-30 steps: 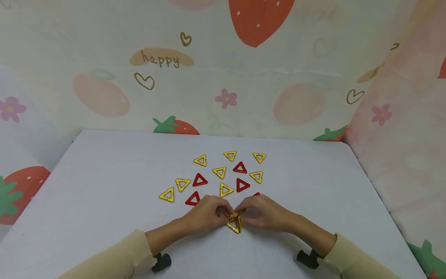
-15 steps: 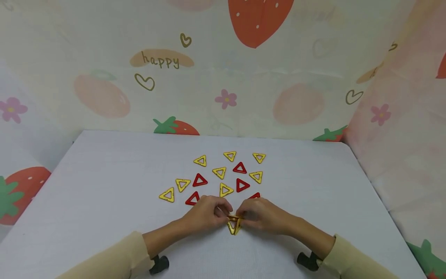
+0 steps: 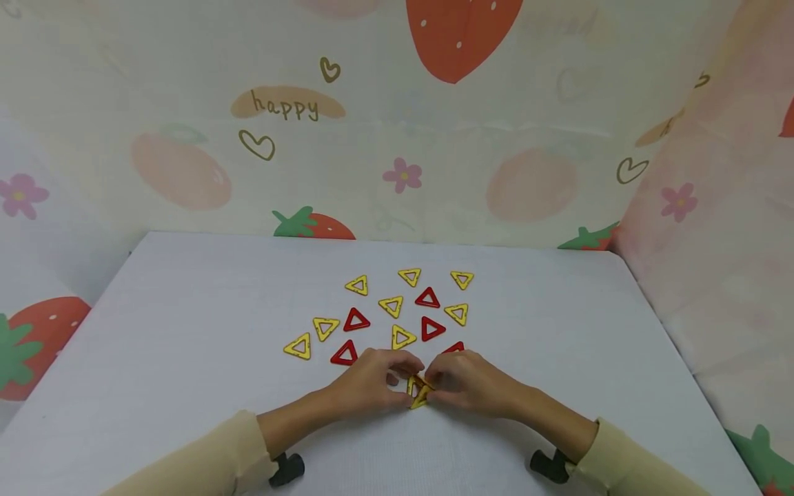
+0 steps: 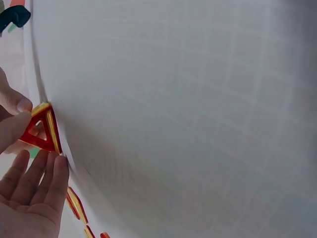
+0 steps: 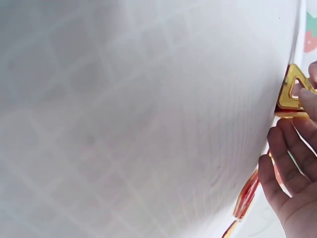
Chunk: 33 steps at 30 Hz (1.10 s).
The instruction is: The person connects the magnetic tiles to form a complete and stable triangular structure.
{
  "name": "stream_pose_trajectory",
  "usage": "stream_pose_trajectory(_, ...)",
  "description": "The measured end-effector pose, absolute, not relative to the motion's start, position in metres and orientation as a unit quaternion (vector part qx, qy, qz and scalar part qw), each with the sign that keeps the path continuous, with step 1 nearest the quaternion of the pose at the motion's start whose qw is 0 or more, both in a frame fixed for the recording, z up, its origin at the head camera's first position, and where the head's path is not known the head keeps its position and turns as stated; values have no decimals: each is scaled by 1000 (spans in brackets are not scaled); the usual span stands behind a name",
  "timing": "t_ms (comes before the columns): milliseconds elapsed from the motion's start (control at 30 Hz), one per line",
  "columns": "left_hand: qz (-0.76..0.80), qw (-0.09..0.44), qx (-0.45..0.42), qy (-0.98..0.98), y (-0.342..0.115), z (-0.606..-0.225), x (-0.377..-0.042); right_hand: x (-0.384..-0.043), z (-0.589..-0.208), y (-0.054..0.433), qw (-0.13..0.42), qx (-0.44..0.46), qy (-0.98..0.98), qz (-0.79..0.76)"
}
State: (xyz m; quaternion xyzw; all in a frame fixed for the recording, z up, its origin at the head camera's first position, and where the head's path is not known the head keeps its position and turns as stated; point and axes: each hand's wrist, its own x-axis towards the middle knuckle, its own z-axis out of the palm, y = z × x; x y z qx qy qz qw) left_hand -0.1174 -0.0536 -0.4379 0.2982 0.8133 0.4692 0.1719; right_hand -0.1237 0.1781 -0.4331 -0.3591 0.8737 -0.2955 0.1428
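Note:
Near the front of the table, my hands hold a small pyramid-like shape of joined triangular magnetic tiles [image 3: 419,391] between them. In the left wrist view, the tiles [image 4: 40,130] show a red face with a yellow one beside it. The left hand [image 3: 367,383] has its thumb and index finger on the left side of the tiles. From the other side, my right hand [image 3: 474,383] pinches them, its thumb against a yellow tile [image 5: 287,101] in the right wrist view. Part of the shape is hidden by fingertips.
Several loose yellow triangular tiles [image 3: 403,337] and red triangular tiles [image 3: 432,328] lie flat beyond my hands on the white table [image 3: 217,310]. One red tile [image 3: 454,347] is partly behind the right hand. A printed curtain [image 3: 397,138] stands behind the table.
The joined tiles have been turned between my fingers, and their front point has shifted slightly away from me. My arms stay almost in place. The loose tiles have not moved.

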Motion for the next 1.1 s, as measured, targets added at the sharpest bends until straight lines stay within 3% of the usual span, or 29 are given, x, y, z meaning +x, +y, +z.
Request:
stream_pose_trajectory(400,468,154,290,821,-51,-441,-119,-125,-433,178,104,-366,878,-292)
stream_pose_trajectory(1100,485,163,277,814,-62,-436,-122,-122,-440,181,122,-332,854,-380)
